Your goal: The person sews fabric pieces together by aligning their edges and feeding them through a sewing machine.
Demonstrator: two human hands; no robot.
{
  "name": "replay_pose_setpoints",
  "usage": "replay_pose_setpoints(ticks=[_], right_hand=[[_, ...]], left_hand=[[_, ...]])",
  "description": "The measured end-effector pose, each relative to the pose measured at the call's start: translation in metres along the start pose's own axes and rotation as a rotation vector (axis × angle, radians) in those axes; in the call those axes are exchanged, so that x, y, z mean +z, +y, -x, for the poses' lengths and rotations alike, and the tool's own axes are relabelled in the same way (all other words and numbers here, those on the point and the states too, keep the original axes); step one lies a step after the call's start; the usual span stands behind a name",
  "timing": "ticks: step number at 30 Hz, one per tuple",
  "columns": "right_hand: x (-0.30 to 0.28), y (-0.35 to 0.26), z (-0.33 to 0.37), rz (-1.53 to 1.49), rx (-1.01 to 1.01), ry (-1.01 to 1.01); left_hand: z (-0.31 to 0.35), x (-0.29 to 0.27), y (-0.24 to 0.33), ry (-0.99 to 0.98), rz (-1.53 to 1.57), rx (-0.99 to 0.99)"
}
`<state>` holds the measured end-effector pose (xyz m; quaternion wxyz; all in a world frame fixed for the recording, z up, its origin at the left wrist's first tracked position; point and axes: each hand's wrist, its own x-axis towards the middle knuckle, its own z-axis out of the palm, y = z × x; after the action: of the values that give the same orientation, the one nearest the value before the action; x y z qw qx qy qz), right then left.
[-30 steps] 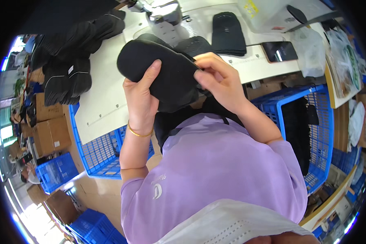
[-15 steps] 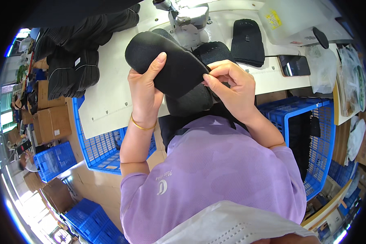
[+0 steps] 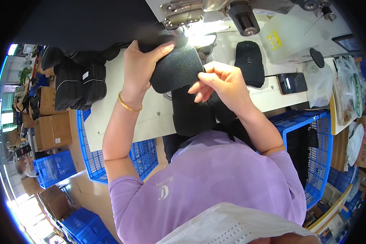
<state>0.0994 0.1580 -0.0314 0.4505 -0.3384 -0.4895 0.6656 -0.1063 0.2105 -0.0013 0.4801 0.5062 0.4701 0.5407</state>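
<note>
A black fabric piece (image 3: 179, 70) with rounded corners and a textured mesh face is held up in front of the sewing machine (image 3: 183, 16). My left hand (image 3: 142, 67) grips its left side, thumb across the top; those fingertips are partly hidden behind it. At the piece's right edge, my right hand (image 3: 223, 83) pinches between thumb and forefinger, its other fingers curled loosely. More black fabric pieces (image 3: 193, 112) lie below my hands, over the table's front edge. The far end of the held piece is dark and blurred near the machine.
Tied bundles of black pieces (image 3: 81, 87) sit at the table's left. To the right are a stack of black pieces (image 3: 249, 63), a phone (image 3: 292, 83) and plastic bags (image 3: 319, 83). Blue crates (image 3: 329, 150) stand below on both sides. The machine's head overhangs the work.
The held piece now shows its mesh face instead of its smooth one and sits nearer the machine. My left hand has moved up with it. The view has shifted, showing more of the machine.
</note>
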Motion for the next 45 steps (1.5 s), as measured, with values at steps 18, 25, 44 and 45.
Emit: replay_pose_setpoints(ticks=[18, 25, 44, 45], right_hand=[[0.005, -0.001, -0.027, -0.12, -0.056, 0.008], [0.006, 0.003, -0.025, -0.083, -0.088, -0.008], [0.028, 0.039, -0.015, -0.397, -0.197, -0.066], [0.028, 0.039, -0.013, -0.413, -0.189, -0.079]], left_hand=[[-0.058, -0.023, -0.007, -0.037, -0.008, -0.234], [-0.058, -0.03, -0.008, -0.144, -0.056, -0.225], [0.02, 0.001, 0.006, -0.23, -0.833, 0.88], [0.024, 0.004, 0.005, -0.233, -0.833, 0.877]])
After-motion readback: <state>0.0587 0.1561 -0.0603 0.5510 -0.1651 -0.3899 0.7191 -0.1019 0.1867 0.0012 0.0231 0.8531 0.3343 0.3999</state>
